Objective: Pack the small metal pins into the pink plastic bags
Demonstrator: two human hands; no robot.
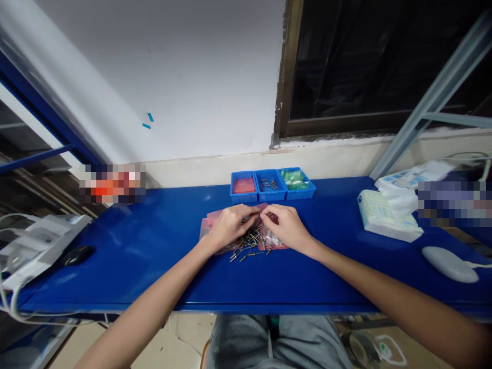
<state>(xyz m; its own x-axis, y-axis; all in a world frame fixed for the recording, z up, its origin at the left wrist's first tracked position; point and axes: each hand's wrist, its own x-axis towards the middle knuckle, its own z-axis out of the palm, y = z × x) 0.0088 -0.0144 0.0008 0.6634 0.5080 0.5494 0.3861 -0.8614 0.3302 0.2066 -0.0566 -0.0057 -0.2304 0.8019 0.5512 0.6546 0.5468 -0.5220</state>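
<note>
My left hand (233,224) and my right hand (286,223) meet over the middle of the table, fingertips pinched close together. Between them shows the edge of a pink plastic bag (263,206), which both hands appear to grip; the fingers partly hide it. Beneath and in front lies a loose pile of metal pop rivets (251,240), thin pins with thicker brass-coloured or dark ends. More pink plastic bags (209,224) lie flat under my left hand. Below my right hand, a pink bag with shiny metal contents (272,240) touches the pile.
Behind my hands stand three joined blue bins: one with pink bags (244,185), one with rivets (271,185), one with green bags (295,180). A tissue box (388,215) and white mouse (449,264) lie right. A black mouse (79,254) and white device (42,246) are left.
</note>
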